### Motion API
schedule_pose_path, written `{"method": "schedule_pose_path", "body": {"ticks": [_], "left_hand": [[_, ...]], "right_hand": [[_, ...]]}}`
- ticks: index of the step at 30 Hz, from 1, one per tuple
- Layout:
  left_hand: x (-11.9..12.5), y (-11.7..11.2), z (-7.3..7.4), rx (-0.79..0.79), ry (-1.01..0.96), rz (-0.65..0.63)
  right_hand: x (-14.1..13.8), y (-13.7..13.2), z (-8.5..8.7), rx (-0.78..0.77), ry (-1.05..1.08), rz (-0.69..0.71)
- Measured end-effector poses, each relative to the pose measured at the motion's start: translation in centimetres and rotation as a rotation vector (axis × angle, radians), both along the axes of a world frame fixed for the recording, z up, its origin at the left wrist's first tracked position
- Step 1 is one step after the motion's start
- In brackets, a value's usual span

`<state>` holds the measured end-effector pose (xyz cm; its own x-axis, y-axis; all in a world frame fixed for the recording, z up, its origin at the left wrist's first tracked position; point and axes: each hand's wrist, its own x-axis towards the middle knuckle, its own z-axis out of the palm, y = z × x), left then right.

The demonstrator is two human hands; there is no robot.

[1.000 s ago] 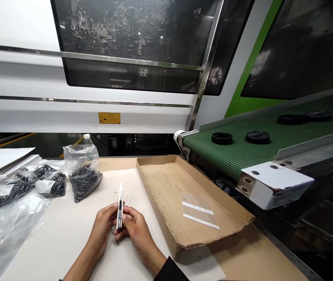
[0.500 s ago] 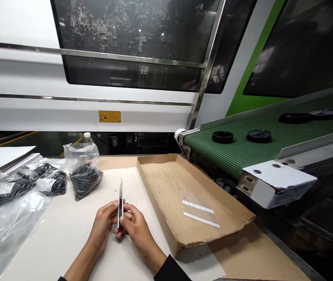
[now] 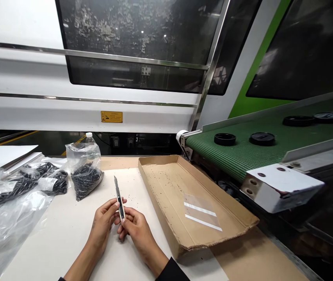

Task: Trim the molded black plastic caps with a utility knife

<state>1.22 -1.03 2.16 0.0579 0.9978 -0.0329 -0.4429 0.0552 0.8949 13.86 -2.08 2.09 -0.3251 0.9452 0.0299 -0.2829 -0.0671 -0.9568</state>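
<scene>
A slim utility knife (image 3: 118, 198) with its blade out points up and slightly left above the white sheet. My left hand (image 3: 103, 220) pinches it from the left side at mid-handle. The lower end of the handle sits between the thumb and fingers of my right hand (image 3: 135, 224). Right of my hands lies a shallow cardboard tray (image 3: 166, 218) with dark specks and a clear plastic piece with white stripes (image 3: 202, 212) inside. To the left stands an open clear bag of small black parts (image 3: 86, 179).
A green conveyor belt (image 3: 242, 158) at the right carries several black round parts (image 3: 262, 138). Its metal end block (image 3: 283, 185) juts near the table. Filled plastic bags (image 3: 14, 187) and a bottle (image 3: 89, 137) stand left. A white machine (image 3: 37, 113) spans the back.
The knife has turned from nearly upright to leaning left at its tip. My left thumb now presses on the handle. The view has shifted slightly.
</scene>
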Motion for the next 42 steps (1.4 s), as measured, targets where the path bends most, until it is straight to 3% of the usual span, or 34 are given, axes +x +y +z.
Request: {"method": "schedule_pose_path", "body": {"ticks": [7, 21, 42], "left_hand": [[-0.1, -0.1, 0.4, 0.002, 0.002, 0.032], [0.2, -0.2, 0.4, 0.054, -0.038, -0.056], [0.6, -0.8, 1.4, 0.078, -0.046, -0.063]], "right_hand": [[0.0, 0.2, -0.3, -0.004, -0.025, -0.003], [0.0, 0.4, -0.6, 0.005, -0.001, -0.041], [0.0, 0.8, -0.9, 0.016, 0.043, -0.040]]}}
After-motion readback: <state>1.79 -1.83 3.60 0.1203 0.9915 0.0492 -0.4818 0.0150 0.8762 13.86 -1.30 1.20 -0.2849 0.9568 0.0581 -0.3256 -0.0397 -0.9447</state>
